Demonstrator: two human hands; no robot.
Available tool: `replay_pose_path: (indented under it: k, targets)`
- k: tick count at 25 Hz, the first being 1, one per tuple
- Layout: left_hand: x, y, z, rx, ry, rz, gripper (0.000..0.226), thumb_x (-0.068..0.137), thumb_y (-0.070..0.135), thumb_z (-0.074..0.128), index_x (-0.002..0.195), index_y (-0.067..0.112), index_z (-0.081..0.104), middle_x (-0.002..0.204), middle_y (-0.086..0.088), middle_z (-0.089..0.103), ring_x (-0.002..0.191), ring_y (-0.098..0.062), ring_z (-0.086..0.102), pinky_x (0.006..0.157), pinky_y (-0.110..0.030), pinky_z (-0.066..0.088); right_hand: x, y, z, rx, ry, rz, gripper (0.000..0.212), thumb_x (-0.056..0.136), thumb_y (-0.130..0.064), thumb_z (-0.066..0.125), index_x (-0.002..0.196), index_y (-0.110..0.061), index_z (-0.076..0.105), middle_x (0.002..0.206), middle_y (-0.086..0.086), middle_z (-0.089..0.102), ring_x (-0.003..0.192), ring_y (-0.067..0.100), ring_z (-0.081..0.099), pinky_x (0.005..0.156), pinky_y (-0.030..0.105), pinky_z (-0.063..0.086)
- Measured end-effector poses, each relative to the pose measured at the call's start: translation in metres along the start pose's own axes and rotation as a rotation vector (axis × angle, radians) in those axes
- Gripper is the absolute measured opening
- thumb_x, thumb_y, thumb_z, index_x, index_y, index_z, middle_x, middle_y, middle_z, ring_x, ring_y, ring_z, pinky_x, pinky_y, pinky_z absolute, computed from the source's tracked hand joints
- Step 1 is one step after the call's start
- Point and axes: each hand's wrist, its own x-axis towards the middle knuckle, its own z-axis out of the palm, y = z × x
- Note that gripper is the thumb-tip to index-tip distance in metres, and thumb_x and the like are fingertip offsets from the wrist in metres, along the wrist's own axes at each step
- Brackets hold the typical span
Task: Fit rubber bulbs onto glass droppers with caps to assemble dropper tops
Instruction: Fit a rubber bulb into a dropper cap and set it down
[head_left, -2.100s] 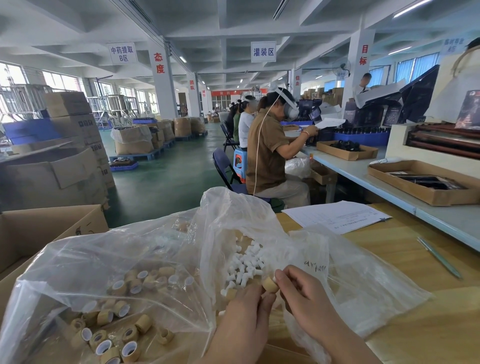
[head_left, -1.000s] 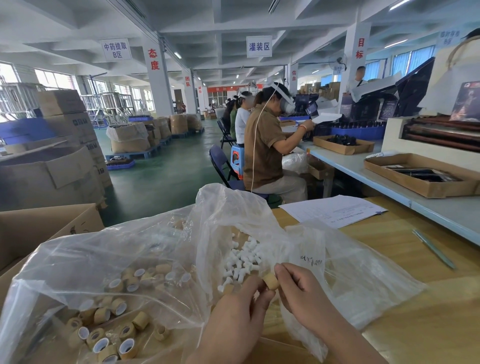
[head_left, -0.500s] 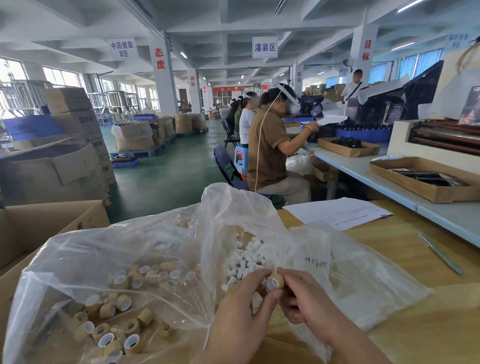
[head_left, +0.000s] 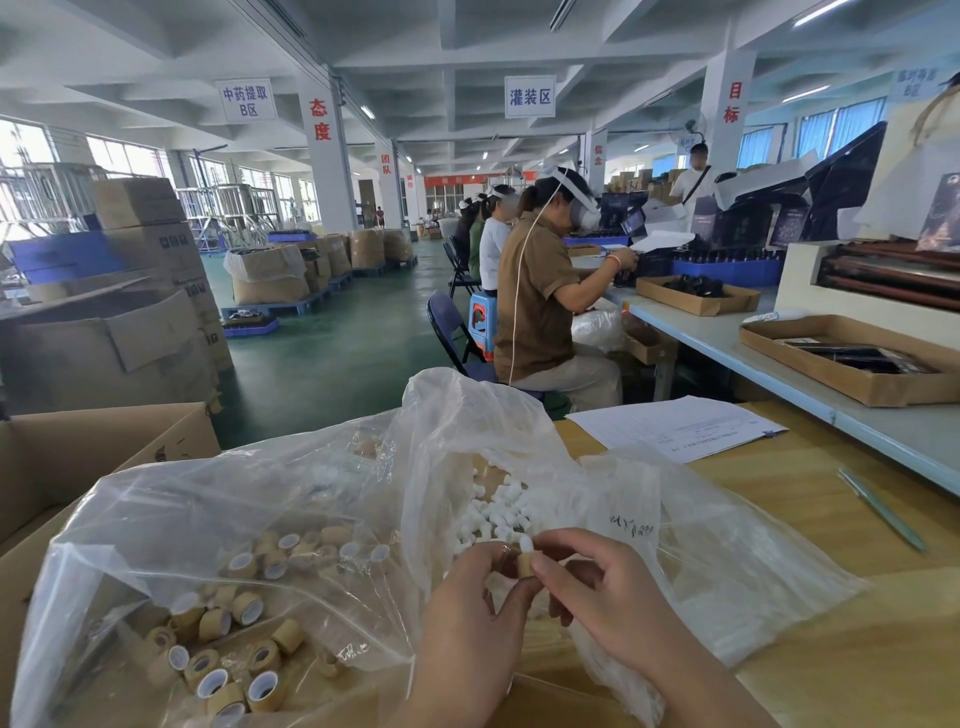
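Both hands are on one piece, above the clear bag (head_left: 727, 566) on the desk (head_left: 831, 525). Left hand (head_left: 475, 592) pinches the tan cap (head_left: 525, 566) from its left, and right hand (head_left: 592, 579) pinches it from the right, fingers curled in. The white rubber bulb (head_left: 525, 544) pokes out of the cap's top between my fingertips. It looks part-seated. My fingers hide the rim, so I can't tell if the lip is home.

To do it right: hold the cap square and push the bulb straight along the axis with no sideways lean. Then feel round the rim for an even seat. Pressed off-centre, the thin rubber would likely fold under.

Spare bulbs (head_left: 493, 512) lie loose just beyond my hands. Spare caps (head_left: 244, 608) are bagged to my left.
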Motion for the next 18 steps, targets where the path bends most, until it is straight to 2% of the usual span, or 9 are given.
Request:
replay_pose_path:
  k: [4, 8, 13, 18]
  targets:
    - [-0.0011, -0.0003, 0.0000, -0.009, 0.005, -0.005, 0.030, 0.082, 0.022, 0.069, 0.085, 0.049, 0.055, 0.089, 0.026, 0.062, 0.051, -0.004, 0.048, 0.056, -0.013, 0.042, -0.0005, 0.0022, -0.0014, -0.045, -0.064, 0.006, 0.025, 0.087, -0.016, 0.070, 0.111, -0.023, 0.068, 0.090, -0.004, 0.072, 0.063, 0.016, 0.066, 0.062, 0.025, 0.052]
    - [-0.0015, 0.0021, -0.0004, 0.011, -0.001, -0.009, 0.038, 0.081, 0.026, 0.068, 0.101, 0.053, 0.051, 0.091, 0.032, 0.058, 0.050, -0.002, 0.048, 0.055, -0.012, 0.040, -0.0005, 0.0025, -0.0014, -0.058, -0.076, -0.017, 0.020, 0.089, -0.017, 0.067, 0.109, -0.021, 0.070, 0.083, -0.003, 0.070, 0.062, 0.015, 0.064, 0.061, 0.025, 0.050]
    - [-0.0009, 0.0011, -0.0031, 0.042, -0.034, 0.057, 0.027, 0.083, 0.027, 0.067, 0.093, 0.049, 0.053, 0.082, 0.022, 0.056, 0.053, -0.004, 0.049, 0.054, -0.016, 0.040, 0.0008, 0.0037, 0.0011, -0.135, -0.071, -0.064, 0.010, 0.089, -0.027, 0.068, 0.099, -0.027, 0.070, 0.075, -0.013, 0.064, 0.060, 0.003, 0.056, 0.060, 0.021, 0.046]
    - [-0.0013, 0.0031, -0.0043, 0.081, -0.081, 0.039, 0.020, 0.082, 0.043, 0.063, 0.089, 0.046, 0.045, 0.081, 0.019, 0.057, 0.065, 0.002, 0.053, 0.059, -0.014, 0.042, 0.0004, 0.0052, 0.0005, -0.131, -0.130, -0.075, 0.011, 0.090, -0.035, 0.064, 0.095, -0.026, 0.070, 0.075, -0.006, 0.063, 0.062, 0.006, 0.053, 0.062, 0.024, 0.044]
